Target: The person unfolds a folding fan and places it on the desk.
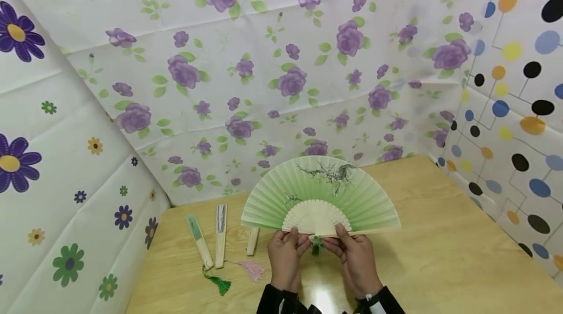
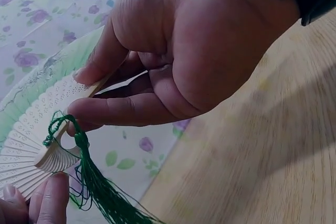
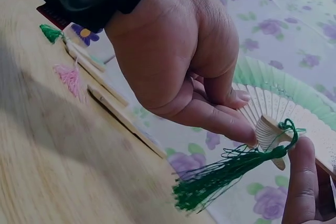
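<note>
A green folding fan (image 1: 272, 191) is spread into a half circle above the table, with a dark branch drawing and pale pierced ribs (image 1: 314, 216). My left hand (image 1: 283, 257) pinches its lower left edge between thumb and fingers. On the right side of the base, my right hand (image 1: 358, 257) grips the end rib, thumb on the front face. A dark green tassel (image 3: 220, 177) hangs from the pivot between both hands. The left wrist view shows the right hand (image 2: 194, 45) large, with left fingertips (image 2: 52, 198) at the lower corner.
On the wooden table (image 1: 440, 245) to the left lie a folded fan (image 1: 200, 241) with a green tassel (image 1: 220, 284), another folded fan (image 1: 221, 235) and a third (image 1: 252, 241) partly behind the open one. A pink tassel (image 1: 252, 270) lies between them. Patterned sheets (image 1: 264, 123) surround the table.
</note>
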A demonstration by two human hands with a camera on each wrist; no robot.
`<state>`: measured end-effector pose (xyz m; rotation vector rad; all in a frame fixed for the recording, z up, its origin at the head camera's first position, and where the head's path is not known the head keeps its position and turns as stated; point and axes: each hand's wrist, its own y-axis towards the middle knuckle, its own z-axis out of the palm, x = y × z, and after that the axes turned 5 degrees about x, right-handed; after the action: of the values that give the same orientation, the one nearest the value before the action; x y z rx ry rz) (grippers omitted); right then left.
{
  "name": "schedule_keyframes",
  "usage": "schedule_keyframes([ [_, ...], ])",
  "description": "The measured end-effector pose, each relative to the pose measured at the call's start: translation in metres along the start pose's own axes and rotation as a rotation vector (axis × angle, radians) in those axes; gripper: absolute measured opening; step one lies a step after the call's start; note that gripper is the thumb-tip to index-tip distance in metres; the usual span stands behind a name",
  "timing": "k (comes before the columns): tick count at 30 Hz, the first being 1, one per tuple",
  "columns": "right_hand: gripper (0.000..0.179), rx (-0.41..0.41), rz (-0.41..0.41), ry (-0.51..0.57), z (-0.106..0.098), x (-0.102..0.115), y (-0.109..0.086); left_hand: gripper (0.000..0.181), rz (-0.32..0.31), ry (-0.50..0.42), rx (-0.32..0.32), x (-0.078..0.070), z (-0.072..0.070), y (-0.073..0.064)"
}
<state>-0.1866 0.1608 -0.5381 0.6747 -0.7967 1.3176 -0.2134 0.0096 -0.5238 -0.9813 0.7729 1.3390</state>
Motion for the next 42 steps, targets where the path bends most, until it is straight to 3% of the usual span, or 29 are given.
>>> schedule_keyframes([
  [4, 0.052, -0.021, -0.046, 0.009, -0.002, 0.009, 0.002, 0.020, 0.023, -0.036, 0.026, 0.003, 0.011, 0.001],
  [10, 0.051, -0.097, -0.078, 0.023, -0.006, 0.012, 0.003, 0.018, -0.014, -0.108, 0.055, 0.015, 0.020, 0.004],
  [12, 0.050, -0.099, -0.050, 0.013, -0.010, 0.012, 0.004, 0.019, -0.022, -0.107, 0.064, 0.018, 0.018, 0.004],
  [16, 0.042, -0.091, -0.004, -0.031, -0.024, 0.020, 0.007, 0.025, -0.068, -0.061, 0.155, 0.015, 0.001, -0.001],
  [19, 0.038, -0.088, 0.000, -0.080, -0.047, 0.043, 0.021, 0.032, -0.023, 0.019, 0.180, 0.001, -0.017, 0.001],
  [21, 0.037, -0.105, -0.004, -0.110, -0.065, 0.061, 0.035, 0.034, 0.081, 0.126, 0.152, -0.012, -0.035, 0.007],
  [22, 0.038, -0.110, 0.005, -0.129, -0.073, 0.069, 0.045, 0.036, 0.180, 0.226, 0.122, -0.015, -0.052, 0.014],
  [24, 0.041, -0.111, 0.043, -0.173, -0.089, 0.082, 0.066, 0.036, 0.357, 0.515, 0.011, -0.017, -0.092, 0.035],
  [27, 0.043, -0.081, 0.119, -0.259, -0.109, 0.090, 0.095, 0.039, 0.452, 0.982, -0.128, -0.037, -0.128, 0.045],
  [28, 0.042, -0.064, 0.144, -0.281, -0.113, 0.091, 0.104, 0.042, 0.459, 1.145, -0.171, -0.043, -0.137, 0.047],
  [29, 0.042, -0.046, 0.166, -0.310, -0.115, 0.090, 0.112, 0.046, 0.413, 1.272, -0.179, -0.053, -0.141, 0.046],
  [31, 0.038, -0.026, 0.206, -0.348, -0.119, 0.085, 0.123, 0.057, 0.286, 1.450, -0.129, -0.073, -0.140, 0.034],
  [32, 0.037, -0.019, 0.223, -0.354, -0.120, 0.082, 0.128, 0.062, 0.240, 1.529, -0.098, -0.074, -0.145, 0.033],
  [34, 0.038, -0.025, 0.252, -0.354, -0.122, 0.079, 0.134, 0.067, 0.123, 1.635, -0.028, -0.073, -0.150, 0.033],
  [36, 0.039, -0.042, 0.271, -0.332, -0.124, 0.078, 0.138, 0.067, 0.052, 1.664, 0.036, -0.070, -0.152, 0.030],
  [38, 0.043, -0.060, 0.272, -0.295, -0.125, 0.080, 0.142, 0.061, 0.061, 1.675, 0.058, -0.069, -0.152, 0.026],
  [42, 0.054, -0.067, 0.274, -0.196, -0.118, 0.086, 0.148, 0.037, 0.167, 1.697, -0.034, -0.071, -0.150, 0.016],
])
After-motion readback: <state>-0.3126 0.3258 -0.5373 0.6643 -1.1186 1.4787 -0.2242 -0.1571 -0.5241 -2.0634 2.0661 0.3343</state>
